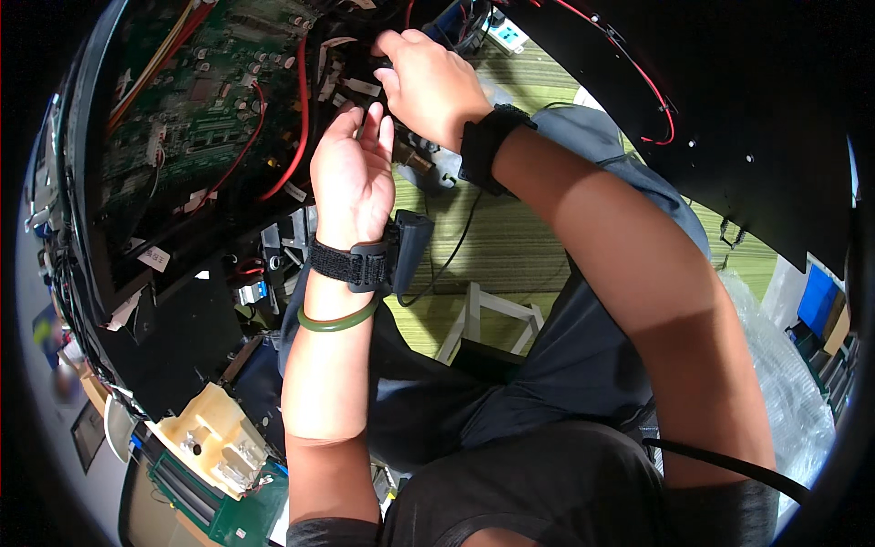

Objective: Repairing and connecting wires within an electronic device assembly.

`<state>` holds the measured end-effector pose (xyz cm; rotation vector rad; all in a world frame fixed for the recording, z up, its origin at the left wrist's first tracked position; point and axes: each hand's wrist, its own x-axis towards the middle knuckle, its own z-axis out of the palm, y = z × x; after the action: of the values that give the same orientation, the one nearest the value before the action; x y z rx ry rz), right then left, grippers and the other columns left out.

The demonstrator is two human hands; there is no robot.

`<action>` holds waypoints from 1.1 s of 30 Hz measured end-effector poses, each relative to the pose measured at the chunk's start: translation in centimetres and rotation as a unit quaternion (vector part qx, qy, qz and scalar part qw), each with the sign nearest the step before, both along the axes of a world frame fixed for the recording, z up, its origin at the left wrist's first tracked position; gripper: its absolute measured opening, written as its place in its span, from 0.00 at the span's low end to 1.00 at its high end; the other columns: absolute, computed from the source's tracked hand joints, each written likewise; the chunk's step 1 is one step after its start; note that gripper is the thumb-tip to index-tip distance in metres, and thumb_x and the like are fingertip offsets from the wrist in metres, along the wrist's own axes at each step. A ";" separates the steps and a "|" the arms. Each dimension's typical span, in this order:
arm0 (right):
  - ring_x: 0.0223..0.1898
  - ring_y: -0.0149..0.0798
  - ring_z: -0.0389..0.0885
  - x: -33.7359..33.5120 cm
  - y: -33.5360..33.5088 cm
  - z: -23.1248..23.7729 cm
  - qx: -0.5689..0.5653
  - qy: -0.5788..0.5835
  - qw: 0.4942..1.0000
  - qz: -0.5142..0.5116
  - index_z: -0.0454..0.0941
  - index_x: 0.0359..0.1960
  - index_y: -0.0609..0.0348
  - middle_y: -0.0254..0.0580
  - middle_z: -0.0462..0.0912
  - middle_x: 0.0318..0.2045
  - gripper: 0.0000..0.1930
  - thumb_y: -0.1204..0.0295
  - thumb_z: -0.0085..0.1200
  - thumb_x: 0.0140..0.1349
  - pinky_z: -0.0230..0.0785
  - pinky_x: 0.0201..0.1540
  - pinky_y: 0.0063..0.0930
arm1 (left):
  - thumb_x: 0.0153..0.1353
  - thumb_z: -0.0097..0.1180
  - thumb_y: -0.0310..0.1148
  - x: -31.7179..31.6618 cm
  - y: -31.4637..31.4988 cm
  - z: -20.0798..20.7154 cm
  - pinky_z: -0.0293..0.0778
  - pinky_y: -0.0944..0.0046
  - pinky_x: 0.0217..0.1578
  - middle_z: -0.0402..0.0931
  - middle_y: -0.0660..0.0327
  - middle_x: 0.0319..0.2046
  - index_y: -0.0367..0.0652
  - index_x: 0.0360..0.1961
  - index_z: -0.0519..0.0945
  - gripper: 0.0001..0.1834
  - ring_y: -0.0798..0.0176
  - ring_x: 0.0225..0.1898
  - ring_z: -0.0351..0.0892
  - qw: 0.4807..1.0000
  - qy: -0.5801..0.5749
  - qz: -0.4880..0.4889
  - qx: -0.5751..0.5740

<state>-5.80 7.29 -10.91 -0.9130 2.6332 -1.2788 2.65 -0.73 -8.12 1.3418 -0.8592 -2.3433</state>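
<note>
Right hand (pixel 428 82) fingers curled, gripping small black part at board (pixel 196 109) right edge. Left hand (pixel 351 178) just below, fingers loosely open, near metal fitting (pixel 421 162).

An electronics repair workshop: exposed circuit board (pixel 196 96), red wires (pixel 299 118), loose parts

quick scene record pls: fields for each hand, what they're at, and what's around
left hand: raised, fingers loosely curled, next to the red cable; black wrist strap and green bangle on the forearm
right hand: reaching among the wiring at the board's edge; grasp hidden
board: green circuit board inside a black frame
below: green striped floor, white stool
lower left: beige plastic part
</note>
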 end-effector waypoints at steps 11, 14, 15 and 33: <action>0.42 0.57 0.76 -0.2 0.2 0.4 0.021 -0.033 0.999 0.025 0.72 0.44 0.59 0.52 0.77 0.39 0.13 0.70 0.51 0.59 0.70 0.44 0.45 | 0.64 0.49 0.27 0.5 -0.5 0.1 0.77 0.67 0.43 0.77 0.60 0.33 0.36 0.33 0.73 0.05 0.64 0.39 0.77 1.000 0.017 -0.020 0.004; 0.42 0.58 0.76 -0.2 0.0 0.4 0.010 -0.027 0.999 0.033 0.73 0.44 0.61 0.54 0.77 0.40 0.13 0.70 0.52 0.59 0.70 0.44 0.44 | 0.64 0.49 0.29 0.9 -0.2 0.7 0.77 0.69 0.41 0.77 0.59 0.35 0.36 0.37 0.74 0.06 0.65 0.38 0.78 0.999 0.025 -0.022 -0.018; 0.42 0.58 0.76 -0.2 -0.1 0.2 0.009 -0.026 0.999 0.034 0.73 0.44 0.62 0.54 0.77 0.40 0.13 0.70 0.52 0.59 0.70 0.44 0.43 | 0.64 0.49 0.29 1.1 -0.2 0.8 0.77 0.69 0.41 0.77 0.59 0.36 0.36 0.39 0.74 0.07 0.65 0.38 0.78 0.999 0.031 -0.029 -0.023; 0.39 0.58 0.78 0.3 0.4 0.9 0.022 0.003 0.998 0.067 0.72 0.42 0.60 0.53 0.78 0.38 0.13 0.69 0.51 0.58 0.71 0.43 0.47 | 0.65 0.48 0.28 5.0 0.3 3.4 0.72 0.73 0.35 0.75 0.63 0.37 0.38 0.51 0.71 0.14 0.72 0.34 0.72 0.985 0.089 0.006 -0.146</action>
<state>-5.54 7.68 -9.98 -1.0681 2.5453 -1.1836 7.61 -0.45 -4.68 1.0005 -1.0825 -2.1826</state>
